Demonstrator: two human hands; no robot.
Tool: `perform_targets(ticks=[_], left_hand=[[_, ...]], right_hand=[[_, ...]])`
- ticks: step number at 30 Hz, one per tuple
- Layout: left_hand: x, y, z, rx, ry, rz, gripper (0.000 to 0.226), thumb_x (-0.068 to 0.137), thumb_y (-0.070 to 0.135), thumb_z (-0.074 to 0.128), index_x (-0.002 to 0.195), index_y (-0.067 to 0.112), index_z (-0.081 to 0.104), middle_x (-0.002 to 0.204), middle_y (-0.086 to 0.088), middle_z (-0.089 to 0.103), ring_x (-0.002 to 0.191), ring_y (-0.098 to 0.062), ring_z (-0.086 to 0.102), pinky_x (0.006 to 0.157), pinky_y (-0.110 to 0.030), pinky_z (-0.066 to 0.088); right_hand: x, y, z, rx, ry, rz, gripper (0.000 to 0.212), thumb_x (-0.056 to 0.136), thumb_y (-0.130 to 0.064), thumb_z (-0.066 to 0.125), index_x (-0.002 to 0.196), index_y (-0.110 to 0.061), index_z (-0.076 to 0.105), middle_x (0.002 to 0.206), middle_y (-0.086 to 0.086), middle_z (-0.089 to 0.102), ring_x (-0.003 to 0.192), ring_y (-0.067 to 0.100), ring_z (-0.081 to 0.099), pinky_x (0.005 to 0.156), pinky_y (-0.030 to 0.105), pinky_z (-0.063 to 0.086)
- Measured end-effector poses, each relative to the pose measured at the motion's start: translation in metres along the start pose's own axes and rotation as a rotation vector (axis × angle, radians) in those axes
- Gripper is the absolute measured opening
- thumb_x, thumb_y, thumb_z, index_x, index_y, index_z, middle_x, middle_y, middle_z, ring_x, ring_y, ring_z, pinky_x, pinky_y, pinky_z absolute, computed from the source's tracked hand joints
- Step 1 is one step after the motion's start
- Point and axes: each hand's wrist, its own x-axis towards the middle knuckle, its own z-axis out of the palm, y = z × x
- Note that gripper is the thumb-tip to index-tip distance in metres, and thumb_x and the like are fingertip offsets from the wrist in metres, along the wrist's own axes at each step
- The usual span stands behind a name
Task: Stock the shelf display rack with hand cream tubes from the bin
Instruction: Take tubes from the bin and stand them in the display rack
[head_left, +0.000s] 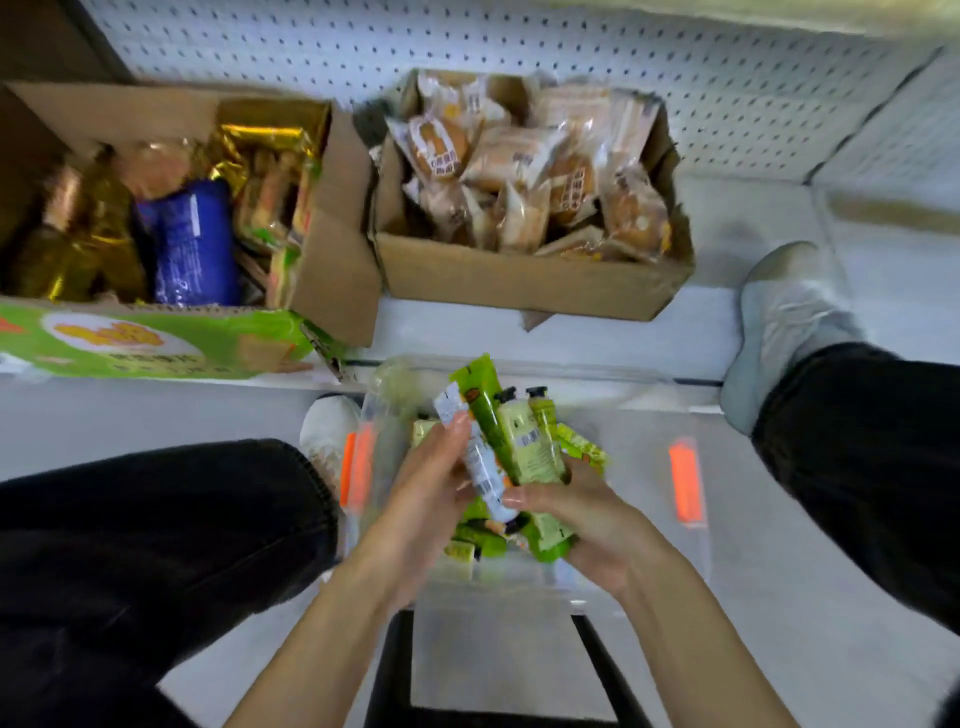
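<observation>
A clear plastic bin (634, 530) with orange latches sits on the floor between my legs, holding several green and pale hand cream tubes (488, 540). My right hand (576, 514) grips a bunch of green tubes (524, 441) above the bin, caps pointing away from me. My left hand (431, 483) holds a white tube (480, 462) against that bunch, fingertips at its upper end. Motion blur softens both hands.
On the low white shelf (727, 332) ahead stand two cardboard boxes: one of wrapped buns (530, 176), one of gold and blue snack packs (176, 208). Pegboard (519, 47) backs the shelf. My shoes (779, 322) and dark trouser legs flank the bin.
</observation>
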Motion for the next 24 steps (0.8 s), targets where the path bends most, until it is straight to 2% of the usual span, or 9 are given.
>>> perform_targets(ticks=[2, 5, 8, 9, 12, 16, 18, 21, 24], left_hand=[[-0.011, 0.013, 0.020, -0.103, -0.124, -0.014, 0.026, 0.081, 0.029, 0.054, 0.083, 0.016, 0.077, 0.086, -0.004, 0.075, 0.080, -0.010, 0.072, 0.063, -0.020, 0.056], [-0.023, 0.036, 0.037, -0.109, -0.115, -0.022, 0.040, 0.067, 0.031, 0.068, 0.099, 0.008, 0.073, 0.101, -0.016, 0.072, 0.093, -0.026, 0.071, 0.074, -0.031, 0.059], [-0.026, 0.053, 0.047, -0.087, -0.053, -0.033, 0.049, 0.060, 0.032, 0.071, 0.100, 0.004, 0.067, 0.082, -0.009, 0.075, 0.074, -0.019, 0.073, 0.060, -0.026, 0.058], [-0.027, 0.057, 0.050, -0.089, -0.055, -0.042, 0.047, 0.060, 0.034, 0.070, 0.097, 0.006, 0.068, 0.080, -0.007, 0.075, 0.071, -0.017, 0.072, 0.059, -0.026, 0.058], [-0.031, 0.065, 0.061, -0.137, -0.089, -0.075, 0.053, 0.066, 0.041, 0.068, 0.109, 0.010, 0.070, 0.105, -0.017, 0.071, 0.097, -0.028, 0.069, 0.089, -0.042, 0.054], [-0.037, 0.079, 0.078, -0.121, -0.068, -0.037, 0.040, 0.084, 0.047, 0.054, 0.086, 0.013, 0.075, 0.089, -0.011, 0.075, 0.074, -0.020, 0.072, 0.067, -0.032, 0.058], [-0.038, 0.089, 0.086, -0.096, -0.053, 0.013, 0.038, 0.082, 0.047, 0.056, 0.082, 0.013, 0.072, 0.083, -0.008, 0.074, 0.069, -0.018, 0.071, 0.068, -0.033, 0.055], [-0.049, 0.113, 0.096, -0.061, -0.039, 0.106, 0.050, 0.066, 0.049, 0.066, 0.097, 0.010, 0.068, 0.095, -0.014, 0.073, 0.082, -0.025, 0.072, 0.074, -0.038, 0.057], [-0.057, 0.142, 0.099, -0.074, -0.084, 0.203, 0.060, 0.064, 0.047, 0.073, 0.109, 0.010, 0.065, 0.103, -0.016, 0.072, 0.092, -0.030, 0.070, 0.081, -0.045, 0.056]], right_hand=[[-0.017, -0.020, 0.015, -0.036, 0.020, -0.081, 0.035, 0.068, 0.004, 0.072, 0.101, -0.007, 0.069, 0.093, 0.011, 0.074, 0.083, 0.021, 0.071, 0.066, 0.028, 0.055], [-0.038, -0.041, 0.031, -0.139, 0.072, -0.207, 0.027, 0.077, 0.004, 0.069, 0.102, -0.008, 0.069, 0.090, 0.007, 0.075, 0.083, 0.017, 0.071, 0.065, 0.022, 0.054], [-0.053, -0.055, 0.041, -0.182, 0.095, -0.279, 0.028, 0.081, -0.003, 0.069, 0.107, -0.011, 0.067, 0.096, 0.004, 0.075, 0.090, 0.014, 0.071, 0.068, 0.018, 0.053], [-0.057, -0.058, 0.041, -0.187, 0.096, -0.298, 0.029, 0.082, -0.007, 0.068, 0.110, -0.013, 0.065, 0.098, 0.003, 0.075, 0.093, 0.012, 0.070, 0.071, 0.019, 0.054], [-0.069, -0.066, 0.043, -0.176, 0.097, -0.350, 0.032, 0.086, -0.027, 0.062, 0.117, -0.017, 0.062, 0.109, 0.004, 0.072, 0.104, 0.016, 0.067, 0.090, 0.032, 0.052], [-0.084, -0.084, 0.042, -0.122, 0.140, -0.343, 0.029, 0.092, -0.028, 0.050, 0.116, -0.016, 0.063, 0.107, 0.007, 0.072, 0.102, 0.020, 0.067, 0.086, 0.033, 0.053], [-0.093, -0.101, 0.041, -0.192, 0.123, -0.345, 0.027, 0.097, -0.023, 0.046, 0.116, -0.015, 0.062, 0.107, 0.009, 0.071, 0.097, 0.019, 0.067, 0.082, 0.034, 0.053], [-0.111, -0.131, 0.042, -0.371, 0.082, -0.380, 0.028, 0.098, -0.024, 0.046, 0.118, -0.012, 0.062, 0.112, 0.012, 0.069, 0.100, 0.021, 0.066, 0.090, 0.041, 0.052], [-0.129, -0.164, 0.050, -0.564, 0.038, -0.449, 0.028, 0.097, -0.026, 0.047, 0.118, -0.019, 0.063, 0.109, 0.000, 0.071, 0.098, 0.010, 0.066, 0.084, 0.023, 0.053]])
